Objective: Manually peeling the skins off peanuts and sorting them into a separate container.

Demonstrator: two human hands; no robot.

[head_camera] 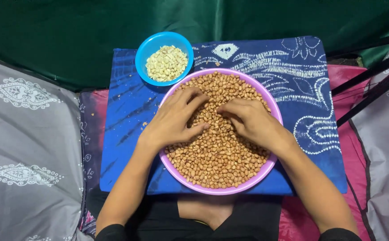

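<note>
Blue patterned cloth (127, 111) over a low surface, with green fabric (69, 27) behind, is seen from above; a purple bowl (223, 191) of brown-skinned peanuts (216, 156) is centred on it.

Spillage over the purple rim is judged the main risk, since the bowl is filled nearly level and both hands are pressed into the heap; loose nuts could also be knocked toward the small blue bowl (144, 49) of pale skinned peanuts (166, 63), which touches the purple bowl's far-left rim. The left hand (174, 118) is laid palm down, fingers spread, clamped on nothing. The right hand (248, 120) is curled, fingertips buried; whether nuts are gripped cannot be told. The hands are held close together, not touching.
</note>
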